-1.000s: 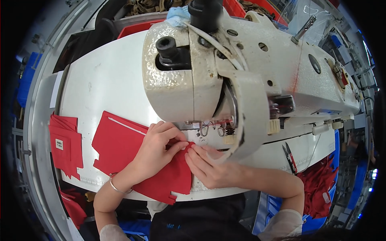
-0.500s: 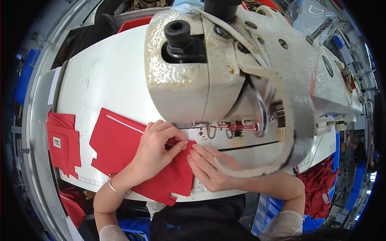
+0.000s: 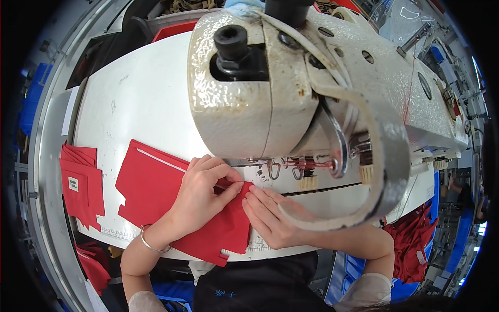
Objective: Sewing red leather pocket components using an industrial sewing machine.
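Observation:
A red fabric piece (image 3: pixel 223 234) lies under both hands on the white table, its lower edge at the table's front rim. My left hand (image 3: pixel 205 190) pinches its upper edge between thumb and fingers. Close beside it, my right hand (image 3: pixel 270 213) grips the same edge with the fingertips pressed together. The needle area of a white sewing machine (image 3: pixel 234 119) stands just beyond the hands. Another red fabric piece (image 3: pixel 145 177) with a white strip along its top lies to the left, partly behind my left forearm.
At the far left lies a small stack of red pieces (image 3: pixel 83 187) with a pale label. A curved metal guard (image 3: pixel 387 156) arches over my right forearm. Red cloth (image 3: pixel 413 244) is heaped in a blue bin at the right. A ruler scale (image 3: pixel 114 233) runs along the table's front edge.

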The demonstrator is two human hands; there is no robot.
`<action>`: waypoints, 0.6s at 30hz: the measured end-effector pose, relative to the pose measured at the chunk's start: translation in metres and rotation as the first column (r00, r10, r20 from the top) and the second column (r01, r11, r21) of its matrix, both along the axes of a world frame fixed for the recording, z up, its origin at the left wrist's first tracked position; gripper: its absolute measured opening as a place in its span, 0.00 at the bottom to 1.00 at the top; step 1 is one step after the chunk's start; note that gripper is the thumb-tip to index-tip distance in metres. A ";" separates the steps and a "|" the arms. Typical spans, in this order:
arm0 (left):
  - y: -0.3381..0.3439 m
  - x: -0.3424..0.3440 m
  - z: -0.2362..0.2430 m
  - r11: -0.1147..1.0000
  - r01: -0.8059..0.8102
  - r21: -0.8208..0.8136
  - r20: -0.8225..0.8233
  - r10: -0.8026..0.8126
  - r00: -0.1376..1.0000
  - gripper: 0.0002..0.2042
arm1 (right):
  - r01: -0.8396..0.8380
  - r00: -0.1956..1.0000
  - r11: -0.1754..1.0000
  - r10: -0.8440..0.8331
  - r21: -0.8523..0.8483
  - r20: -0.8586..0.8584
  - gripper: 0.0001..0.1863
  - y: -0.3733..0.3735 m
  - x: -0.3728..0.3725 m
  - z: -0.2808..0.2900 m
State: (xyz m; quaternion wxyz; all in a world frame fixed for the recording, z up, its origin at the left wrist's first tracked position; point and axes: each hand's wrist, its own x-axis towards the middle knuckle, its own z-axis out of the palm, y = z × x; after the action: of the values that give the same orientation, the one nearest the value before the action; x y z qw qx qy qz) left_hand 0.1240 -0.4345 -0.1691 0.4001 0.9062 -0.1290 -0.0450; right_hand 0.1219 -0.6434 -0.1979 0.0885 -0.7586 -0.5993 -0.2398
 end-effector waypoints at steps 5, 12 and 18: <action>-0.001 0.000 0.002 1.000 -0.008 -0.006 0.003 0.008 1.000 0.02 | 0.006 1.000 1.000 -0.006 -0.008 0.008 0.21 0.001 0.000 0.002; -0.001 0.000 0.003 0.999 -0.008 -0.034 0.061 0.010 0.998 0.02 | -0.007 1.000 0.998 0.007 -0.058 -0.002 0.21 0.001 0.001 0.006; -0.003 0.001 0.000 0.999 -0.024 -0.034 0.063 0.026 0.998 0.02 | 0.017 1.000 0.999 -0.017 -0.048 0.002 0.21 0.001 -0.001 0.008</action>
State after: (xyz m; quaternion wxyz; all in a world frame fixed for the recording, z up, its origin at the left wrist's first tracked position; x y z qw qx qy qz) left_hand 0.1249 -0.4371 -0.1689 0.4113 0.9020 -0.1312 -0.0089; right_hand 0.1205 -0.6420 -0.1900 0.0675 -0.7655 -0.5984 -0.2265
